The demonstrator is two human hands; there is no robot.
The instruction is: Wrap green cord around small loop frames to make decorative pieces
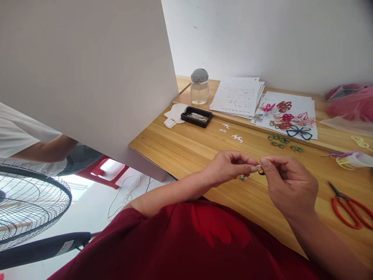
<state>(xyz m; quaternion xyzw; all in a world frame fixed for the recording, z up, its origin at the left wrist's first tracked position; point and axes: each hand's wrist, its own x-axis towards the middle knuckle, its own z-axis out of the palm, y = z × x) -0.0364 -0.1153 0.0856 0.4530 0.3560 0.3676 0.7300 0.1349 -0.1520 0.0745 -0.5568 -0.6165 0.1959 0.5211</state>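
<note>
At 3 o'clock from the left hand [227,168], 9 from the right hand [293,182], both narrow pinches hold a small black-and-white piece [261,173].

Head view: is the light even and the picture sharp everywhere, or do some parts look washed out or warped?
Head view: uneven light, with glare on the floor beside the fan; head view: top-right corner darkened, partition leaning, perhaps from lens or tilt; head view: small piece between left hand and right hand lacks clear detail.
</note>
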